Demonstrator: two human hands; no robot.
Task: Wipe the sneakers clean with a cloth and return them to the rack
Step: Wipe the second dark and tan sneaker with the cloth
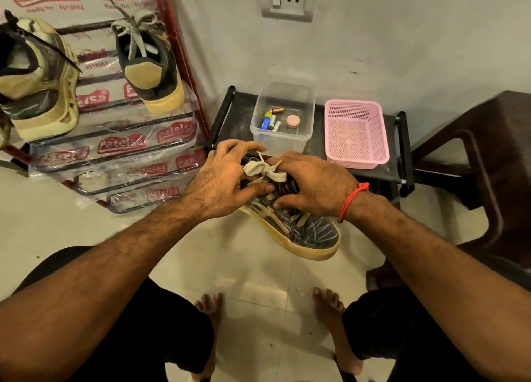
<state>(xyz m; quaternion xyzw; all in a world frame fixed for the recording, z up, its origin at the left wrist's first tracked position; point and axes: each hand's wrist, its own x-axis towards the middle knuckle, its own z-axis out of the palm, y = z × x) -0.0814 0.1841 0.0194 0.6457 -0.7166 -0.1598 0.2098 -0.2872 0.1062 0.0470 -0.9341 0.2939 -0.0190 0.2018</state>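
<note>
Seated, a person's left hand (227, 177) and right hand (313, 185) are pinching the laces (264, 169) (fingers curled) of a dark sneaker (301, 229) near the rack (178, 51).

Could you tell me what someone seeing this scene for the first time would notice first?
Most likely the two hands at centre: the left hand and right hand work the pale laces of a dark sneaker held above the tiled floor. Next, the red rack at upper left, with two tan-soled shoes on it, and the pink basket beside a clear box of batteries on the low black stand behind.
</note>
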